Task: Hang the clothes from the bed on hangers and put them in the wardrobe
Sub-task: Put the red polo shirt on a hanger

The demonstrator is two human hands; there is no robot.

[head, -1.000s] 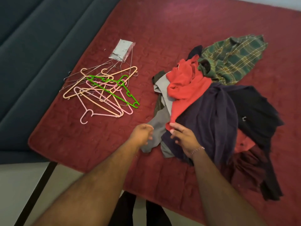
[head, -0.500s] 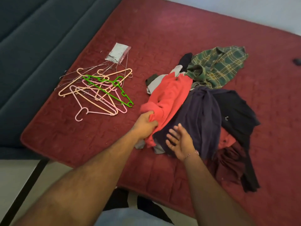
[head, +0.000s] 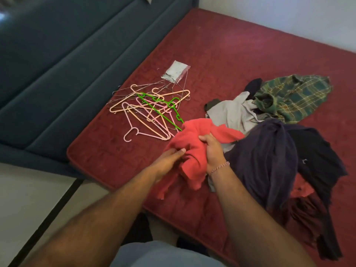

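A: Where are the hands now?

B: I have both on the red garment (head: pixel 194 143). My left hand (head: pixel 169 160) pinches a fold on its left side, fingers curled into the cloth. My right hand (head: pixel 212 151) is clamped on the bunched middle part, thumb on top. A thin bracelet (head: pixel 220 166) sits on the right wrist.

A: And the garment, where is it?

B: Near the front edge of the bed (head: pixel 240 54), approx. in the middle of that edge. It is bunched up in my hands and its lower end hangs down to the red cover. Its upper-left part covers the tip of the green hanger (head: pixel 163 106).

A: Other clothes?

B: The pile lies to the right of it. A grey shirt (head: pixel 231 112) is just behind the red one, touching it. A dark purple garment (head: pixel 269 160) is beside my right arm, and a black garment (head: pixel 316 157) lies to the right of that, toward the right edge. A green plaid shirt (head: pixel 294 97) lies farther back, touching the grey one.

A: Hangers?

B: A heap of plastic hangers (head: pixel 146 114), pink, peach and green, is close to the left edge of the bed, with some wire ones under them. A small plastic bag (head: pixel 175 73) lies just behind the heap.

A: Wardrobe?

B: I cannot tell, it is not in my view. Beside the bed on the left is only a dark blue padded panel (head: pixel 57 74).
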